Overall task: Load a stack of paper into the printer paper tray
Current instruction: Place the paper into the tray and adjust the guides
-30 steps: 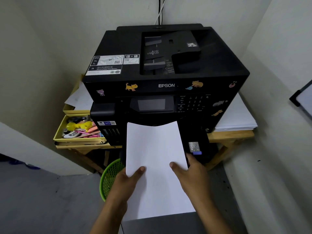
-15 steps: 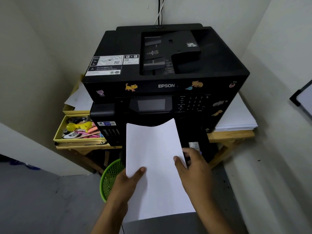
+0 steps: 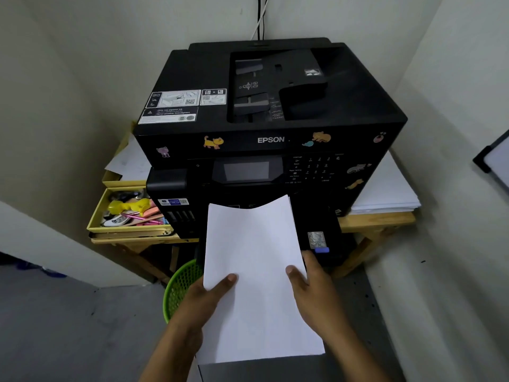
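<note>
A pale-walled corner holds a wooden bench [image 3: 377,220] with a black printer [image 3: 270,128] standing on it, cables running up the wall behind the printer. To the left of the printer, touching its side, a yellow tray [image 3: 96,213] holds a jumble of pens and small stationery, with loose sheets lying on another yellow tray behind it. To the right of the printer a pile of white sheets [image 3: 385,194] lies flat on the bench. Below the front left of the printer, on the grey floor, stands a green mesh basket [image 3: 179,288].

The stack of paper [image 3: 256,271] is directly in front of the printer, its far edge bowed and reaching the dark opening under the control panel, its near end over a dark surface at the bottom of the view. The left hand [image 3: 203,299] grips the stack's left edge, thumb laid on top and fingers hidden beneath. The right hand [image 3: 316,293] holds the right edge, thumb on top of the sheets, the other fingers curled round the side near a small blue tab on the printer's front.
</note>
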